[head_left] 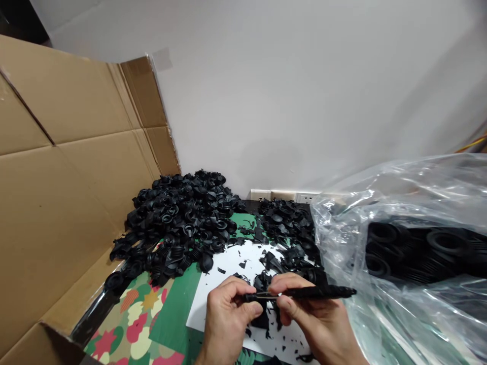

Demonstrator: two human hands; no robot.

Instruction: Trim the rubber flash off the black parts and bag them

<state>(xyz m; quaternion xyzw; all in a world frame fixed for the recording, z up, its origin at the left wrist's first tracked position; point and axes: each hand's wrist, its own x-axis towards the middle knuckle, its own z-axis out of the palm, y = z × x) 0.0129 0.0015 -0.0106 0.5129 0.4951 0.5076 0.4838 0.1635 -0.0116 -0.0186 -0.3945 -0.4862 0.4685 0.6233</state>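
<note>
My left hand (230,314) is closed, pinching a small black rubber part (249,297) between thumb and fingers. In my right hand (310,309) is a slim tool with a thick black handle (321,292) and a narrow metal end. That metal end reaches the rubber part; whether it goes into it or lies against it I cannot tell. Both hands are over a white sheet (216,271) strewn with black rubber scraps (243,264). More dark trimmings lie below and between my hands, partly hidden by them.
A large heap of ribbed black rubber parts (182,218) lies at the back left, beside a cardboard wall (83,116). Black scraps (287,220) are piled at the back right. A clear plastic bag (342,218) holds black rubber rings (449,241). Power sockets (281,195) line the wall.
</note>
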